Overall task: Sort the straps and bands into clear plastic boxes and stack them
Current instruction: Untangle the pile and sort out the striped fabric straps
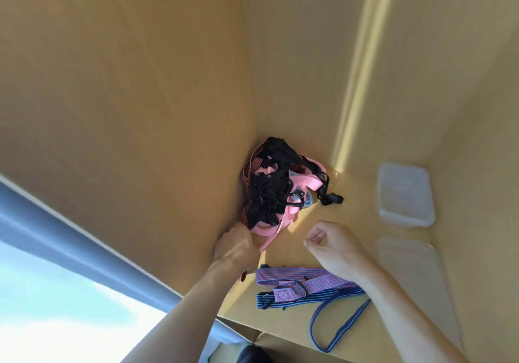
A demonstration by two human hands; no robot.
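Head view: both arms reach down into a tall cardboard box. In its far corner, at about 12 o'clock from the hands, lies a tangled heap of straps, black, pink and pale blue, too knotted to count. The left hand has its fingers curled around a pink strap at the heap's near edge; its fingertips are hidden. The right hand hovers loosely curled, holding nothing. At 6 o'clock lie striped blue-and-red straps, partly under the right forearm. At 3 o'clock sit 2 clear plastic boxes, the nearer blurred.
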